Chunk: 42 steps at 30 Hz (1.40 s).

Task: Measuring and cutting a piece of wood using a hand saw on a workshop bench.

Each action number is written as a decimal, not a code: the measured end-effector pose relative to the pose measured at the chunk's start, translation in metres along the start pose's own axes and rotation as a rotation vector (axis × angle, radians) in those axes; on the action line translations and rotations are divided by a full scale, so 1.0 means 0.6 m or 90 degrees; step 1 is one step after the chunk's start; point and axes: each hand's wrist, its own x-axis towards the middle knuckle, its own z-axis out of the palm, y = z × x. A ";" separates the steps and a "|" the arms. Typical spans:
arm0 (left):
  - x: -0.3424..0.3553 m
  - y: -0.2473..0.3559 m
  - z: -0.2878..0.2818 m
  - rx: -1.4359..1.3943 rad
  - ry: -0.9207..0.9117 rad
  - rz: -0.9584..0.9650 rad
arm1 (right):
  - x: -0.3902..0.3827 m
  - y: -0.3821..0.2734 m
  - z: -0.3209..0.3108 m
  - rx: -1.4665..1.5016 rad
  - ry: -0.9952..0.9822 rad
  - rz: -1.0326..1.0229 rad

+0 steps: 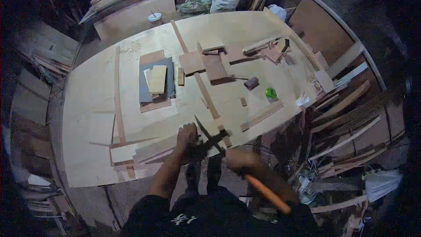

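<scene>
Dark metal pincer tool [210, 138] at the near edge of the pale plywood worktable [96, 87], six o'clock.
My left hand [187, 139] is clenched around its dark handles; my right hand [240, 160], at four o'clock, is fisted on an orange-handled tool [267, 193]. I judge a slip could pinch my fingers or skid the tool off the edge.

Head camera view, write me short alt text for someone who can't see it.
Two hands work at the near edge of a large wooden workbench: the left hand grips a dark tool, the right hand an orange-handled tool. Wood offcuts litter the bench.
</scene>
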 end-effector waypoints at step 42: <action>-0.019 -0.022 -0.022 -0.090 0.257 0.046 | -0.147 0.006 0.150 0.292 0.378 0.139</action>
